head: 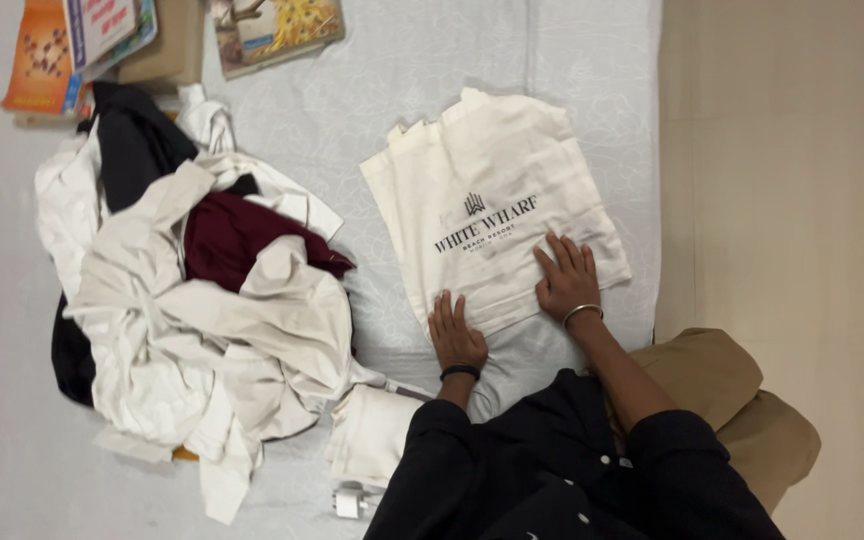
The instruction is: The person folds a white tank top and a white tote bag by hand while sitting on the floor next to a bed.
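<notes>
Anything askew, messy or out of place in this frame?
Mostly tidy. The cream tote bag lies flat but skewed on the sheet under the left hand and right hand. Beside it, a pile of clothes sits crumpled and unfolded.

black buttoned shirt point(552, 470) | tan trousers point(742, 400) | left wrist black band point(460, 371) | right wrist silver bangle point(582, 311)

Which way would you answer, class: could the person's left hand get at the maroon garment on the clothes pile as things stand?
Probably yes. The left hand lies flat on the cream tote bag, holding nothing, and the maroon garment lies exposed on top of the clothes pile to its left, with nothing between them.
</notes>
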